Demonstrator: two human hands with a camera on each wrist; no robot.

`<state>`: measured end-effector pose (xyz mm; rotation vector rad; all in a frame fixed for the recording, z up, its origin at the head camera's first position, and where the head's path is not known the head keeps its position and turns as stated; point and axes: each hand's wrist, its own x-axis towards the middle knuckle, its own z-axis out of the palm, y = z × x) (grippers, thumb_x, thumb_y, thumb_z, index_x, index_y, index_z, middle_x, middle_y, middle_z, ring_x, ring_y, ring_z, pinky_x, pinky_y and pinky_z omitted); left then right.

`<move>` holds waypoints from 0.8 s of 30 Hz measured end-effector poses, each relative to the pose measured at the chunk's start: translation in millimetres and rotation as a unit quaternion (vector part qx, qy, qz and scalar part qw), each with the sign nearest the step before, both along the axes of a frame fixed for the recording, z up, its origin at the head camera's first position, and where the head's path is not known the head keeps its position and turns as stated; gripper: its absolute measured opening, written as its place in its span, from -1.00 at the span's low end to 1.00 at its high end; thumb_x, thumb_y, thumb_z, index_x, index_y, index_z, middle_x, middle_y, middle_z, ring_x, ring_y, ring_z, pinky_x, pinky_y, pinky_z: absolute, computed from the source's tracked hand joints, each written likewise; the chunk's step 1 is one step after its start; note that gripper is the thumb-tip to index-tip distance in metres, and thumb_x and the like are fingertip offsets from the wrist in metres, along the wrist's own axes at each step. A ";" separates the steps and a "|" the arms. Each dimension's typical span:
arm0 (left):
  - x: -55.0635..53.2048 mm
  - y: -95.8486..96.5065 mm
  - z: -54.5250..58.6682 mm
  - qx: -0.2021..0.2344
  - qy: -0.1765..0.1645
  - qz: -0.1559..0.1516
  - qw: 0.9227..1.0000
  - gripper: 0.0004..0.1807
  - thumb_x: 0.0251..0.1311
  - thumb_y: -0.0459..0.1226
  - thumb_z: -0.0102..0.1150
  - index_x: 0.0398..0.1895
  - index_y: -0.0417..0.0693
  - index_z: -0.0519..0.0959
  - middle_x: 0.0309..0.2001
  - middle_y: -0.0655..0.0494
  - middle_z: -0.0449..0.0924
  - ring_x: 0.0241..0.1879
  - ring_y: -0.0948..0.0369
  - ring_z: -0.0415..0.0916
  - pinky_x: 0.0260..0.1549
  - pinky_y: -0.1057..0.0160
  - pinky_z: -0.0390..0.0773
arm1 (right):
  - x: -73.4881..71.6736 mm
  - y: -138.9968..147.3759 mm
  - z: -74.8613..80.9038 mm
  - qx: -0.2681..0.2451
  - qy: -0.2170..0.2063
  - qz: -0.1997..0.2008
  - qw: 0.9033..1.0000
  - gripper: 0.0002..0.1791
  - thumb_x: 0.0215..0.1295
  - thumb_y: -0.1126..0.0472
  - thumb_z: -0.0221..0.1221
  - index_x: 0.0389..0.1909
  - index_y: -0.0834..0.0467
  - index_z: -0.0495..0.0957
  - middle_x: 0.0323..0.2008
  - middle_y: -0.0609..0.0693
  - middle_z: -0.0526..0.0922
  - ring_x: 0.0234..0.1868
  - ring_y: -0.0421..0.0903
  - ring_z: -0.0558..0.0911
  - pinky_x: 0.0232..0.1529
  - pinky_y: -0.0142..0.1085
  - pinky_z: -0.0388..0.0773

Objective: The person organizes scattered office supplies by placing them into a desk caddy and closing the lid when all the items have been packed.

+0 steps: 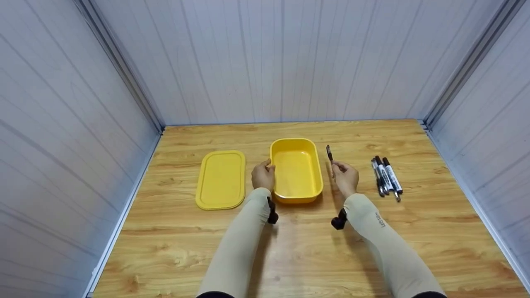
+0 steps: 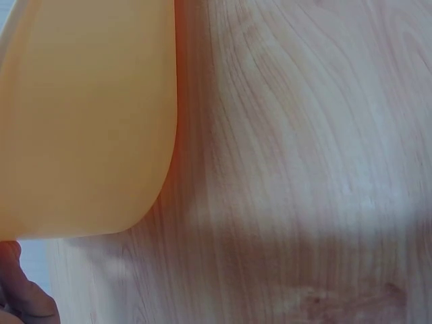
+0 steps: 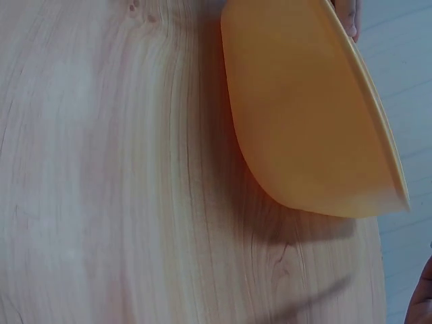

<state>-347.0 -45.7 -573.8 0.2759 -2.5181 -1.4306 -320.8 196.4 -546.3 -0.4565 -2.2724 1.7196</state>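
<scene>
A yellow plastic box [image 1: 296,174], its top uncovered, stands in the middle of the wooden table. My left hand [image 1: 263,175] grips its left rim; the left wrist view shows the box wall [image 2: 81,121] close up with a few fingers [image 2: 27,290] at the lower left. Just right of the box, my right hand [image 1: 346,178] pinches a dark-capped pen [image 1: 329,154] between thumb and fingertips, its capped end pointing away from me. In the right wrist view the box wall [image 3: 310,115] fills the middle, and only a bit of the right hand [image 3: 422,297] shows at the lower right edge.
A yellow lid [image 1: 221,180] lies flat to the left of the box. On the right, several pens and white markers [image 1: 385,176] lie side by side. White panel walls [image 1: 265,62] enclose the table [image 1: 165,248] at the back and both sides.
</scene>
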 end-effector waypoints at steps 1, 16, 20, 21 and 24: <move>0.0 0.1 0.1 -0.001 0.000 0.000 1.000 -0.65 0.32 -0.27 0.19 0.15 -0.07 0.63 -0.37 0.01 0.67 -0.42 0.13 0.56 -0.35 0.11 0.55 | -0.2 -1.1 0.4 0.001 -0.001 0.002 1.000 -0.73 0.37 0.29 0.14 -0.01 0.30 0.67 -0.26 0.26 0.70 -0.49 -0.05 0.62 -0.57 -0.50 0.43; -0.5 1.4 -0.4 -0.003 -0.021 0.006 1.000 -0.65 0.33 -0.24 0.19 0.16 -0.02 0.63 -0.31 0.00 0.69 -0.35 0.11 0.61 -0.29 0.10 0.57 | -1.8 -18.2 1.9 -0.017 -0.025 0.014 0.999 -0.73 0.39 0.27 0.13 0.01 0.25 0.67 -0.32 0.05 0.65 -0.51 -0.26 0.51 -0.51 -0.51 0.42; -1.4 0.7 -1.4 -0.001 -0.016 0.003 1.000 -0.65 0.33 -0.24 0.19 0.17 -0.02 0.62 -0.34 0.02 0.69 -0.39 0.14 0.60 -0.35 0.13 0.56 | -3.2 -21.0 1.2 -0.028 -0.031 0.019 0.999 -0.73 0.40 0.28 0.13 0.02 0.25 0.66 -0.26 0.06 0.65 -0.49 -0.29 0.49 -0.46 -0.48 0.45; -1.6 0.4 -1.4 0.001 -0.016 0.002 1.000 -0.65 0.33 -0.24 0.19 0.17 -0.02 0.62 -0.34 0.02 0.69 -0.39 0.14 0.60 -0.35 0.13 0.56 | -3.7 -21.7 1.2 -0.031 -0.032 0.020 0.999 -0.73 0.40 0.28 0.12 0.02 0.24 0.66 -0.24 0.08 0.66 -0.49 -0.29 0.49 -0.44 -0.47 0.46; -1.9 -0.7 -2.4 0.003 -0.016 -0.002 1.000 -0.64 0.33 -0.24 0.18 0.18 -0.03 0.62 -0.33 0.03 0.70 -0.38 0.16 0.61 -0.36 0.15 0.57 | -4.9 -24.2 1.4 -0.040 -0.037 0.024 0.998 -0.72 0.41 0.27 0.11 0.05 0.23 0.65 -0.14 0.15 0.67 -0.46 -0.28 0.50 -0.40 -0.44 0.49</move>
